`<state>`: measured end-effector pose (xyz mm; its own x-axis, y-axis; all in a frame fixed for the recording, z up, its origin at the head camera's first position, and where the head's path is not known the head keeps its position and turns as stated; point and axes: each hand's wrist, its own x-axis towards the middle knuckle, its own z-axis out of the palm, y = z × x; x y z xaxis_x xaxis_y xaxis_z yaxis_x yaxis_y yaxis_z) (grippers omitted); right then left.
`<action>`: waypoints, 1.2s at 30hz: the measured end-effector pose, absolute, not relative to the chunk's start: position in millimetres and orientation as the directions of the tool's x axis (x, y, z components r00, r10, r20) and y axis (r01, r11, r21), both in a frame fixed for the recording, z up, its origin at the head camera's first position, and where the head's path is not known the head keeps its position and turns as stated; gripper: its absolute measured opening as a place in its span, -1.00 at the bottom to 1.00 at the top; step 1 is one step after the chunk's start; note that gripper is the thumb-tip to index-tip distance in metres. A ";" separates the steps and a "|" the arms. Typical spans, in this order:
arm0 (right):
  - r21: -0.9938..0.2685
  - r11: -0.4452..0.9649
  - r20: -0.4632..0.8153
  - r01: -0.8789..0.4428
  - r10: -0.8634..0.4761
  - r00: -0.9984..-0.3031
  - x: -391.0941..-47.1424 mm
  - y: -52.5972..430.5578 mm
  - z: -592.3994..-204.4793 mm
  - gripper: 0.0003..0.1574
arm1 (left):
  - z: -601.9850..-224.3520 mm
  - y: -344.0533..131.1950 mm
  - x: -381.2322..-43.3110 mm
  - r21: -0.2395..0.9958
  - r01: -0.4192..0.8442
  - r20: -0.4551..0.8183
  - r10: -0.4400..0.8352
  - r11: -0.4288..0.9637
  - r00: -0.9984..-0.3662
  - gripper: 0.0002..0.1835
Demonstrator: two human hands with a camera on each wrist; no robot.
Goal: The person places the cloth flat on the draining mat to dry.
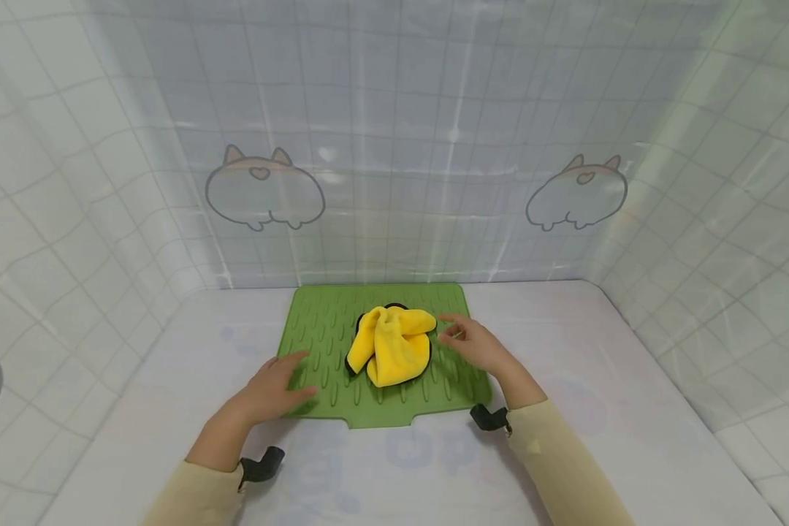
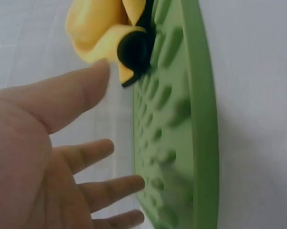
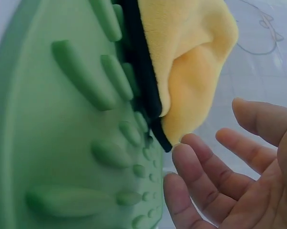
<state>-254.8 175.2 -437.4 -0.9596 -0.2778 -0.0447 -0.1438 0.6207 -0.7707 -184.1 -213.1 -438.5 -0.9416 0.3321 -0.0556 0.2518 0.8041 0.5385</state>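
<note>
A crumpled yellow cloth with dark edging lies in a heap on a green ridged mat. To its left, my left hand hovers over the mat's left edge, thumb and fingers spread and apart from the cloth. On the other side, my right hand is close by the cloth's right fold, its fingers loosely bent around nothing. In the right wrist view the fingertips come near the cloth's dark-edged corner; whether they touch it cannot be told. The cloth stands beyond the left thumb in the left wrist view.
The mat rests on a pale table surface with faint printing. A grid-patterned sheet with cartoon animal drawings rises behind, and similar sheets close in the left and right sides. Each wrist wears a black camera mount.
</note>
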 end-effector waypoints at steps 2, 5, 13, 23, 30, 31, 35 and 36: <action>-0.769 0.625 -0.059 -0.136 -0.281 -0.958 -255.1 174.8 -441.2 -0.42 | -438.2 -207.1 -185.9 0.580 0.254 -0.052 0.347 0.774 -0.937 -0.17; -0.765 0.632 -0.086 -0.128 -0.297 -0.951 -255.3 173.6 -446.1 -0.43 | -438.9 -198.8 -188.6 0.618 0.238 -0.066 0.351 0.749 -0.934 -0.19; -0.782 0.614 -0.128 -0.108 -0.328 -0.936 -254.3 170.8 -449.5 -0.48 | -447.2 -178.8 -197.4 0.656 0.214 -0.062 0.335 0.724 -0.940 -0.33; -0.823 0.563 -0.161 -0.082 -0.368 -0.916 -260.7 165.4 -454.1 -0.59 | -454.0 -166.3 -202.6 0.721 0.160 -0.077 0.307 0.674 -0.949 -0.47; -0.843 0.529 -0.138 -0.099 -0.392 -0.910 -262.2 162.1 -455.1 -0.70 | -457.4 -161.7 -208.2 0.761 0.135 -0.064 0.280 0.635 -0.958 -0.57; -0.850 0.517 -0.132 -0.100 -0.393 -0.910 -261.9 161.2 -455.1 -0.71 | -458.0 -160.9 -209.1 0.775 0.136 -0.054 0.280 0.617 -0.958 -0.59; -0.878 0.471 -0.115 -0.084 -0.378 -0.919 -260.0 157.2 -453.7 -0.74 | -460.8 -155.0 -213.2 0.833 0.124 -0.027 0.262 0.540 -0.965 -0.65; -0.885 0.459 -0.111 -0.079 -0.372 -0.921 -259.8 156.4 -453.7 -0.74 | -461.1 -152.5 -214.3 0.843 0.116 -0.022 0.251 0.524 -0.968 -0.66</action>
